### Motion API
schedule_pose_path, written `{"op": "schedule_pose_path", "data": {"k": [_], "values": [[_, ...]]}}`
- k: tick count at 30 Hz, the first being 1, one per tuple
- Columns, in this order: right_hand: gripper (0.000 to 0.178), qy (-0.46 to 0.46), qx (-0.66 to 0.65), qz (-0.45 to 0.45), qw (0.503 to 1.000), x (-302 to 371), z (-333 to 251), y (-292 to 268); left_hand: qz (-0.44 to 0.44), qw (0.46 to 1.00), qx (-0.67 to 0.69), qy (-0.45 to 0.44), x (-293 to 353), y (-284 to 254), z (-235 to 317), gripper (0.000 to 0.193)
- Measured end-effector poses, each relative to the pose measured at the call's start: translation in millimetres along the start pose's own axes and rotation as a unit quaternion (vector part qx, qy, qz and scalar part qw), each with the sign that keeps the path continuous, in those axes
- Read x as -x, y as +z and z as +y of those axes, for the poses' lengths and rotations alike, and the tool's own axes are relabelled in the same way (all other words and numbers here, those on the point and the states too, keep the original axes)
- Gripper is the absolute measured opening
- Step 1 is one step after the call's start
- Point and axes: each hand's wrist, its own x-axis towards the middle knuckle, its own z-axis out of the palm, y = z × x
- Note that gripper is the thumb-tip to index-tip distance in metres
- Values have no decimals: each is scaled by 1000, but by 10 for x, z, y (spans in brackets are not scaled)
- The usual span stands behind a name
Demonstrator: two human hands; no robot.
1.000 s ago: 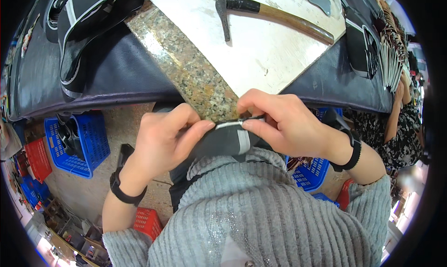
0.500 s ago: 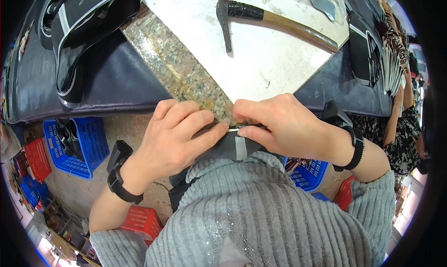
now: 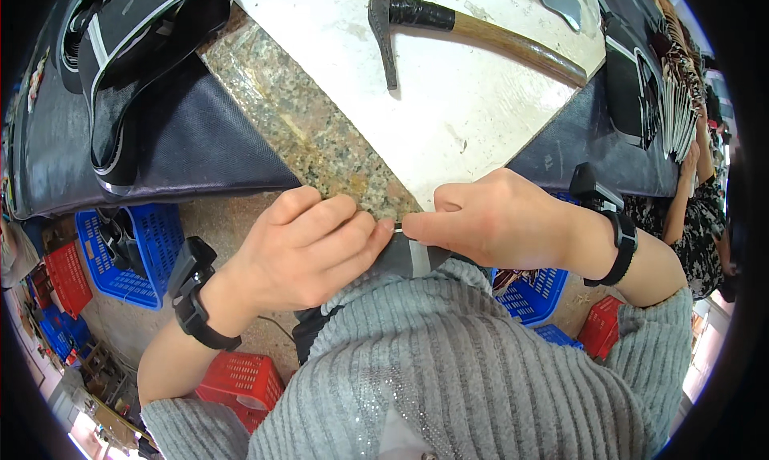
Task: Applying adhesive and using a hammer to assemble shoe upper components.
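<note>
Dark piece (image 3: pixel 397 257) is pinched by left hand (image 3: pixel 308 256) and right hand (image 3: pixel 501 223); uneven pressure could skew its pale edge (image 3: pixel 398 229) between the 2 grips.

The left hand (image 3: pixel 308 248) and right hand (image 3: pixel 497 223) hide much of the dark piece (image 3: pixel 396 260) they pinch; the fingertips beneath it are out of sight. The upper edge cuts off the hammer (image 3: pixel 501 38) head's top and the white board (image 3: pixel 465 99). The sweater (image 3: pixel 448 356) partly covers a blue basket (image 3: pixel 549 288). Lower-left clutter (image 3: pixel 104 412) is too small to tell.
</note>
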Motion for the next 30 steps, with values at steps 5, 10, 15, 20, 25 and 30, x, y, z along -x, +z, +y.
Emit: {"op": "schedule_pose_path", "data": {"k": [5,10,15,20,25,30], "values": [[23,-9,5,6,1000,-4,7,-1,2,998,58,-25,23,-11,-15,28],[23,-2,8,-1,1000,-11,-9,-11,3,999,50,9,12,-3,-47,31],[26,-8,-2,-1,1000,-19,6,-16,-4,996,86,-27,21,2,-42,32],[30,-16,1,-1,1000,-14,13,-17,12,998,57,16,-1,30,-50,30],[31,-46,84,-21,995,10,-12,-14,5,997,45,65,5,34,-52,29],[33,-58,103,-23,993,29,-19,-31,37,996,85,-7,120,40,-30,25]]}}
